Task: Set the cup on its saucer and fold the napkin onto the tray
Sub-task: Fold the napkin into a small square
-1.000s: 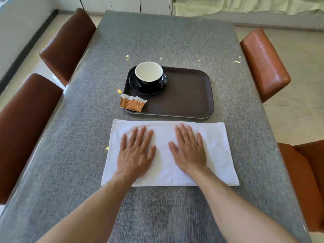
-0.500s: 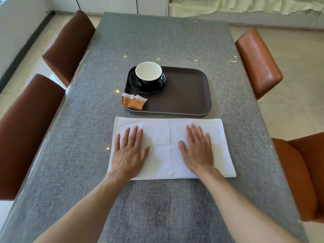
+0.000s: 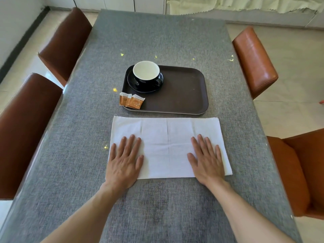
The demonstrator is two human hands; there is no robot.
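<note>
A black cup (image 3: pixel 147 76) with a white inside stands on its black saucer (image 3: pixel 133 84) in the far left corner of a dark brown tray (image 3: pixel 184 95). A white napkin (image 3: pixel 166 142), folded into a long rectangle, lies flat on the table just in front of the tray. My left hand (image 3: pixel 124 160) presses palm down on the napkin's left end, fingers spread. At the napkin's right end my right hand (image 3: pixel 206 158) lies flat the same way. Neither hand grips anything.
Two orange sachets (image 3: pixel 131 101) lie at the tray's near left corner. The grey table (image 3: pixel 157 37) has brown chairs on the left (image 3: pixel 64 42) and orange-brown chairs on the right (image 3: pixel 254 62).
Both hands have slid outward along the napkin, from its middle toward its two ends. The cup and tray have not moved.
</note>
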